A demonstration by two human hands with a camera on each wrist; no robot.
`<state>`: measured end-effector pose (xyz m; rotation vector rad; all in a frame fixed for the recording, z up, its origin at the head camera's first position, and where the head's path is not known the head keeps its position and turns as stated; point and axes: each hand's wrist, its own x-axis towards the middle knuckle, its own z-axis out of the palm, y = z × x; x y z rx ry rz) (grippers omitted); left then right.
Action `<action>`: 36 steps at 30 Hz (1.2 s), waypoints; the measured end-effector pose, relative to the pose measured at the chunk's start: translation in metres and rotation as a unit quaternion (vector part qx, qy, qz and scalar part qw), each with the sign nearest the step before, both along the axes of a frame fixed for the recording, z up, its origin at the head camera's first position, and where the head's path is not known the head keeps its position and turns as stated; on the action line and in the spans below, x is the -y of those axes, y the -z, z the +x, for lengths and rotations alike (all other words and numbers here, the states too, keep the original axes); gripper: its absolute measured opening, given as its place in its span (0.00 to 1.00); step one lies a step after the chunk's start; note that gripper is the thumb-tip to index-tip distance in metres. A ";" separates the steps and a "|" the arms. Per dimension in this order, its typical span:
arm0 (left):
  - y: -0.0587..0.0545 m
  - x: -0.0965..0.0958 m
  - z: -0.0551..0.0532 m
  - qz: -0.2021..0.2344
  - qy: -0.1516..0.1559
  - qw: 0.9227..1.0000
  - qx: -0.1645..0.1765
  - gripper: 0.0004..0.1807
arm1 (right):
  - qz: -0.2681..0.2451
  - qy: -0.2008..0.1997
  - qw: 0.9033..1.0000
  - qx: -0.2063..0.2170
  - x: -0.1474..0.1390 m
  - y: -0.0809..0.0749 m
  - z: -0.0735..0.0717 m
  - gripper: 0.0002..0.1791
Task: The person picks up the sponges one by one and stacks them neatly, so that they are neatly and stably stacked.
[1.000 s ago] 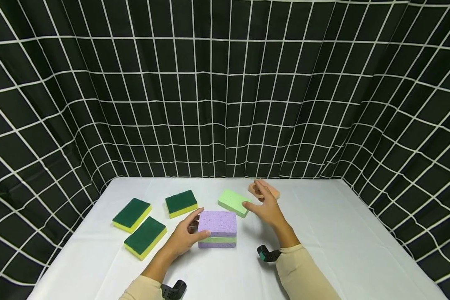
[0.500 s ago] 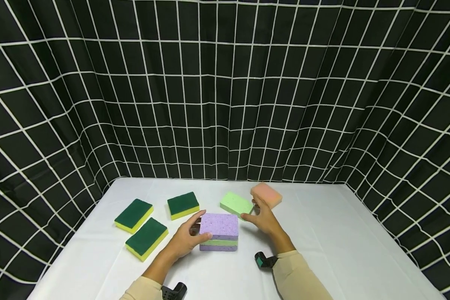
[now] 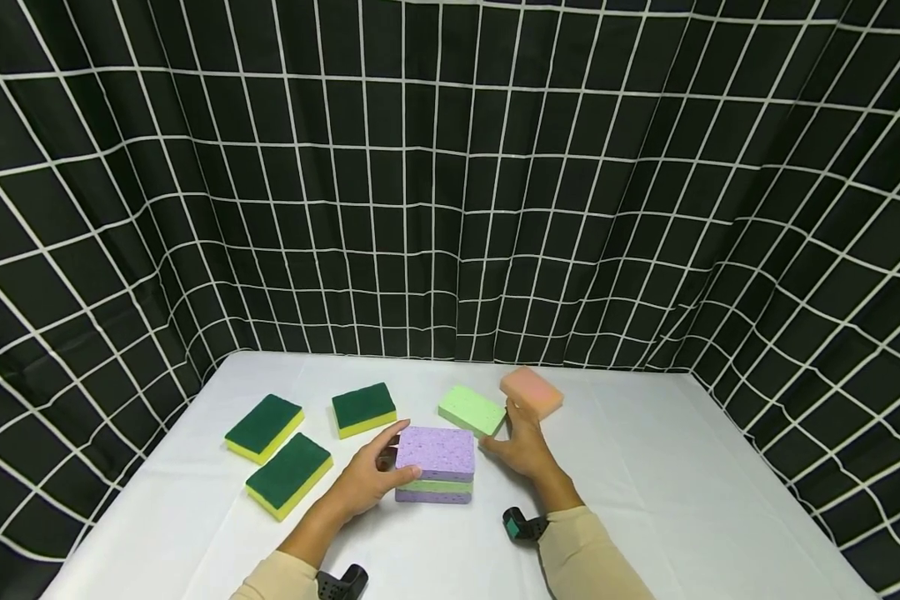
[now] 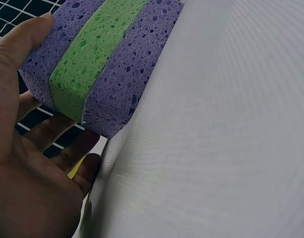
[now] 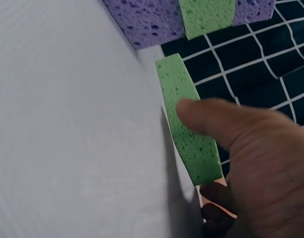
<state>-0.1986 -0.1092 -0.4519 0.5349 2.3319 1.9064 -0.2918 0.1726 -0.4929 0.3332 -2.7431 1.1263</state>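
In the head view, a stack of two purple sponges [image 3: 437, 450] with a light green sponge [image 3: 437, 484] between them stands mid-table. My left hand [image 3: 366, 479] spans its left end, thumb at the front of the top purple sponge and index fingertip by the back corner. The other fingers are partly hidden behind the stack. Just behind and right of the stack lies a loose light green sponge [image 3: 471, 408]. My right hand [image 3: 527, 446] holds that one at its right end. In the right wrist view, the thumb lies against its porous side.
An orange sponge [image 3: 532, 392] lies just beyond my right fingertips. To the left are three yellow sponges with dark green scouring tops: one [image 3: 363, 408] behind my left hand, one [image 3: 264, 427] farther left, one [image 3: 290, 475] nearer. A black gridded curtain [image 3: 450, 208] borders the white table [image 3: 682, 483].
My right hand has drawn back from near the orange sponge and closed in on the loose green sponge. My left hand has stayed at the stack.
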 end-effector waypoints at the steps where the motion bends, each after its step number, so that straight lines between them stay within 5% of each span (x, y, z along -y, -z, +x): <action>1: 0.000 0.000 0.000 0.001 0.002 1.000 0.000 0.41 | 0.010 0.006 1.000 -0.002 0.001 0.000 0.000 0.53; 7: 0.000 0.001 0.000 0.003 0.005 1.000 0.001 0.40 | 0.020 0.033 0.999 -0.010 0.003 0.000 0.001 0.46; 14: -0.003 0.000 0.001 0.001 0.001 1.000 -0.002 0.40 | -0.031 0.053 0.998 -0.002 0.001 -0.006 0.006 0.41; 36: 0.000 0.002 -0.002 -0.006 0.004 1.000 -0.003 0.41 | -0.143 0.042 0.989 0.017 -0.022 -0.023 0.008 0.34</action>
